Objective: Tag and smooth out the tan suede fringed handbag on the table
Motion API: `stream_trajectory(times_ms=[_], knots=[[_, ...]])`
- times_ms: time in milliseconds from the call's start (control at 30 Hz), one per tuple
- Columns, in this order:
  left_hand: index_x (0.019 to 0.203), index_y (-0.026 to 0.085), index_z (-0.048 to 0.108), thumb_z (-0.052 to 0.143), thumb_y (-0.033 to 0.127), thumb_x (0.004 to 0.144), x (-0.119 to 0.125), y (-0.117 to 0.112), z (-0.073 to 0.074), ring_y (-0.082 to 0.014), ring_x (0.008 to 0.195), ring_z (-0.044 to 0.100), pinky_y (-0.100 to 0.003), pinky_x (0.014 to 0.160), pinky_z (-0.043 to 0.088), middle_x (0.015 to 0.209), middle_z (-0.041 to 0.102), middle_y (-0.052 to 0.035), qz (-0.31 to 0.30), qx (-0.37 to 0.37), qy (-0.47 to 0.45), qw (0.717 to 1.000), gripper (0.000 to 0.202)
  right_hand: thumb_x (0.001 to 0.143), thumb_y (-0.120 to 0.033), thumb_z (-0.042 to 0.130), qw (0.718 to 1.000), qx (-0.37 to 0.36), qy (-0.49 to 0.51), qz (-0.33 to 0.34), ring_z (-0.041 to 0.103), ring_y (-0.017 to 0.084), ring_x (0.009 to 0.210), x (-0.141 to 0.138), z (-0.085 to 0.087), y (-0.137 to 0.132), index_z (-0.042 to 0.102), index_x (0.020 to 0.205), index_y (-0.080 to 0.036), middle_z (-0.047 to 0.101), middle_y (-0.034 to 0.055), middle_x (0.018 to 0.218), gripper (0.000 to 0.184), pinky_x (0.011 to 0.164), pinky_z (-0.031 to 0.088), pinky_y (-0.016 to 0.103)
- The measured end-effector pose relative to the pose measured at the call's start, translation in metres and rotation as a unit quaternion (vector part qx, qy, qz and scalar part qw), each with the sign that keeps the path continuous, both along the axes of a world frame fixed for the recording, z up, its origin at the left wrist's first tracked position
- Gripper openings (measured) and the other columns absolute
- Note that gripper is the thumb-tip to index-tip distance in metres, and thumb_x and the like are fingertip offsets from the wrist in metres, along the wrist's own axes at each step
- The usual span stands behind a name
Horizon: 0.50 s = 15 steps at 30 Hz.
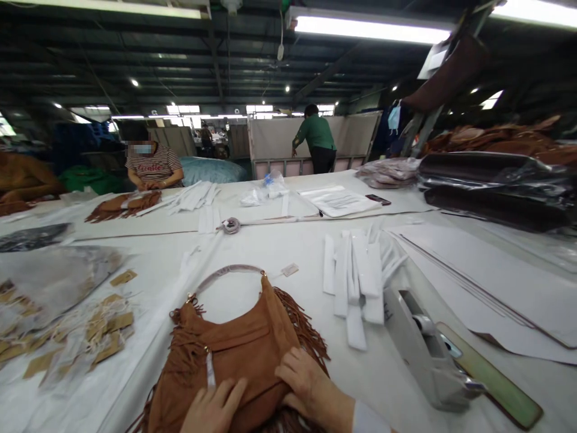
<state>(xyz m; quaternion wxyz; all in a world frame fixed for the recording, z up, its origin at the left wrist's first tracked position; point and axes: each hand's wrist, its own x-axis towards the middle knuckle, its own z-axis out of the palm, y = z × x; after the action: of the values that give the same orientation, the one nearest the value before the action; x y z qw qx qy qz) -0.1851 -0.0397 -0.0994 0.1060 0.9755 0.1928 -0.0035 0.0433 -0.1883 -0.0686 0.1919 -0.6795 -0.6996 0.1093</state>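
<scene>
A brown suede-look fringed handbag (234, 355) lies on the white table just in front of me. Its wrapped handle (229, 269) arches away from me, and a paper tag (290, 270) lies by the handle's right end. My left hand (214, 409) rests on the bag's front, fingers stretched out and slightly apart, near a white-wrapped zipper pull (210, 368); its thumb is out of sight. On the bag's right side, my right hand (311, 382) has its fingers on top and its thumb lower down, gripping the material.
White foam strips (356, 270), a grey tape dispenser (426, 355) and a phone (496, 379) lie to the right. Tan tags (108, 331) are heaped left. Farther off are plastic-wrapped dark goods (491, 186), papers (340, 201), and people at work.
</scene>
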Motion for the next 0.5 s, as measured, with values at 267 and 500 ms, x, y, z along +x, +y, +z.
stream_trajectory(times_ms=[267,500], knots=[[0.105,0.024,0.061,0.063,0.033,0.073,0.048,-0.018,0.019,-0.0251,0.103,0.058,-0.033,0.087,0.046,0.115,0.062,-0.0079,-0.011,-0.094,0.096,0.991,0.033,0.089,-0.037,0.051,0.934,0.009,0.175,-0.31,0.058,0.016,0.072,0.02,0.023,0.016,0.06,0.082,-0.02,0.065,0.0018,0.077,0.02,0.065,0.043,0.028],[0.081,0.016,0.057,0.036,0.061,0.089,0.136,0.005,0.048,-0.0225,0.071,0.065,-0.031,0.065,0.048,0.072,0.067,-0.0075,0.205,-0.326,-0.059,0.921,0.05,0.072,-0.011,0.058,0.942,-0.004,0.13,-0.308,0.06,0.02,0.075,0.012,-0.001,0.037,0.057,0.084,-0.019,0.065,0.0029,0.078,0.015,0.067,0.042,0.029]])
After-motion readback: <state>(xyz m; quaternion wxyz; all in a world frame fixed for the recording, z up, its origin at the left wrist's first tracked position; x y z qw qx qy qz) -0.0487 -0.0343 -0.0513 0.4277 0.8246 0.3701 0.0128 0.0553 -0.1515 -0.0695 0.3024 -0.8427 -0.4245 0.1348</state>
